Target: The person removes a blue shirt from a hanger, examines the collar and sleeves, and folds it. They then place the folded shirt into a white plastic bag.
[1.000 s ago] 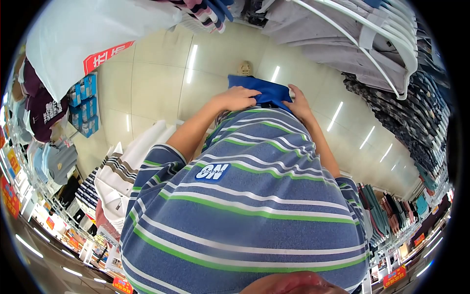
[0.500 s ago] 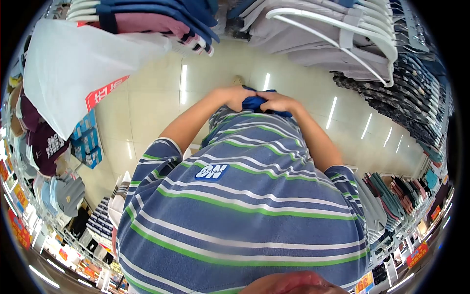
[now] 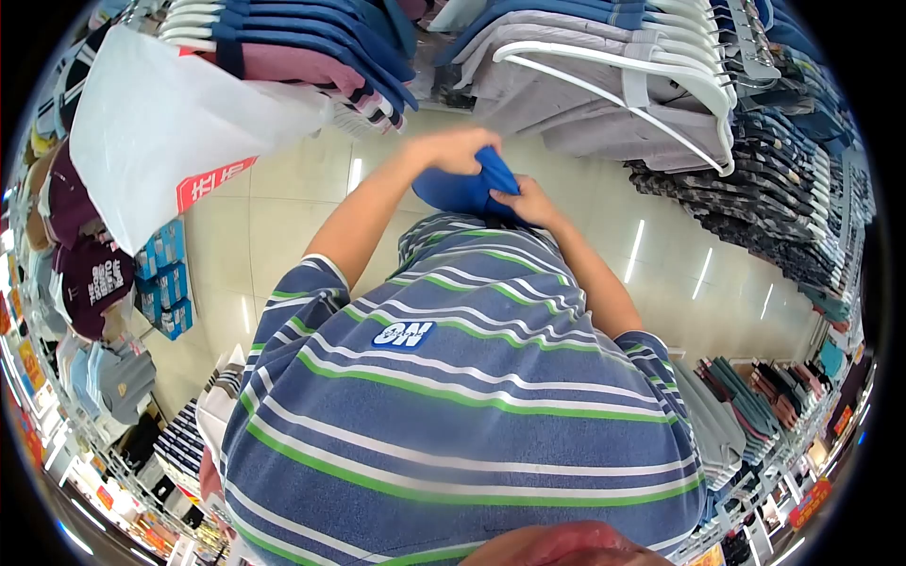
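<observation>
In front of my waist, I hold a blue fabric item [image 3: 448, 191] in both hands. My left hand [image 3: 458, 151], slightly blurred, is closed on its upper part, farther from my body. My right hand [image 3: 528, 203] pinches the lower edge with the thumb on top, close to my shirt hem. Between the two hands the blue fabric is drawn into a folded strip, and a wider rounded flap hangs out to the left, under my left forearm. The item's exact kind does not show. I wear a striped shirt [image 3: 472, 377].
Ahead hang blue shirts [image 3: 311, 42] and grey garments [image 3: 566, 104] on white hangers [image 3: 613, 85]. A white sheet with a red label [image 3: 179, 123] juts in at left, above blue boxes [image 3: 165, 274]. Camouflage-patterned clothes [image 3: 755, 198] hang at right. Glossy tiled floor [image 3: 311, 189] lies between the racks.
Both hands have moved apart, the left one up and away from my body. The blue fabric, bunched between the hands before, is now pulled out and spreads to the left.
</observation>
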Demonstrator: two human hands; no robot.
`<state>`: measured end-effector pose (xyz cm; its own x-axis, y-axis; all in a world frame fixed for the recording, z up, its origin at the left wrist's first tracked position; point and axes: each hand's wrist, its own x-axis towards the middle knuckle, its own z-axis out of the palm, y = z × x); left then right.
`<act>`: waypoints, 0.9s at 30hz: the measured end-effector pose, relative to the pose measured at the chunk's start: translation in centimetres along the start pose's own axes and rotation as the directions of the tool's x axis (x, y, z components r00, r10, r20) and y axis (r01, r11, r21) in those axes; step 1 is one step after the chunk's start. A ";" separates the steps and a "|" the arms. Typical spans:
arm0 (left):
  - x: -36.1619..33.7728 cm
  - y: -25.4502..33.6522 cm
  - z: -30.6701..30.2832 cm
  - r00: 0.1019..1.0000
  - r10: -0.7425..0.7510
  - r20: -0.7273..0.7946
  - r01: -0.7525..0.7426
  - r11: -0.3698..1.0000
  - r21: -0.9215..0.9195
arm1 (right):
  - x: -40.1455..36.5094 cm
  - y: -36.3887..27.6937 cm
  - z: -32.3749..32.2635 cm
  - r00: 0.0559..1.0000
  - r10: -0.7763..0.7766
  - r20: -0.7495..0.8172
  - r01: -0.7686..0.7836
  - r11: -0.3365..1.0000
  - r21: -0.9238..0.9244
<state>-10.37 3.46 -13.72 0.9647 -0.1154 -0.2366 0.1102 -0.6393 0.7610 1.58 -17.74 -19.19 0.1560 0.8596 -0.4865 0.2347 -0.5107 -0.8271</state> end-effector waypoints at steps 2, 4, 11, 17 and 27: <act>-1.0 2.4 -4.0 0.992 -0.075 -0.106 0.067 0.995 -0.080 | -0.4 -1.8 -1.0 0.996 0.043 0.074 -0.067 0.927 0.369; -1.9 1.1 -4.8 0.939 -0.057 -0.338 0.007 0.989 -0.147 | -1.3 -3.9 -2.8 0.993 0.066 0.095 -0.105 0.862 0.496; -8.8 -0.1 1.6 0.704 -0.487 -0.516 -0.120 0.635 -0.763 | -3.4 -8.0 -4.9 0.992 0.013 0.123 -0.101 0.663 0.742; -11.6 5.3 11.1 0.687 -0.678 -0.260 -0.525 -0.216 -0.824 | -4.8 -9.1 -2.9 0.977 -0.153 0.146 -0.044 0.526 0.849; -16.3 11.7 8.9 0.618 -0.719 -0.318 -0.203 0.245 -0.948 | -5.9 -9.9 1.8 0.990 -0.093 0.103 -0.017 0.651 0.759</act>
<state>-26.89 -8.95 -6.33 0.5926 0.6305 -0.5013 0.0576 0.5875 0.8071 -3.37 -17.72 -8.64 0.0340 0.9005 -0.4336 -0.5784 -0.3361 -0.7433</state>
